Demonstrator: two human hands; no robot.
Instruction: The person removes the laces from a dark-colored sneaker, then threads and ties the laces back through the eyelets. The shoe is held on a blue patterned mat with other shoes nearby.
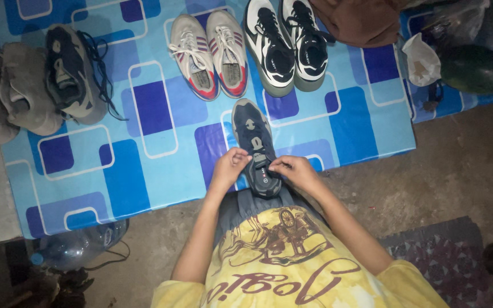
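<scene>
Working at the near edge of the blue patterned mat, you have both hands on the dark sneaker, which lies toe-away from you, its heel over the mat's edge above your lap. Your left hand and right hand each pinch at the shoe's throat, fingers curled tight, apparently on the lace ends; judging by that, the lacing looks under way, not finished. Its likely mate lies far left with loose black laces trailing. The beige pair and black-and-white pair sit neatly laced. Suede-like uppers, rubbery soles, glossy mat, rough concrete floor.
</scene>
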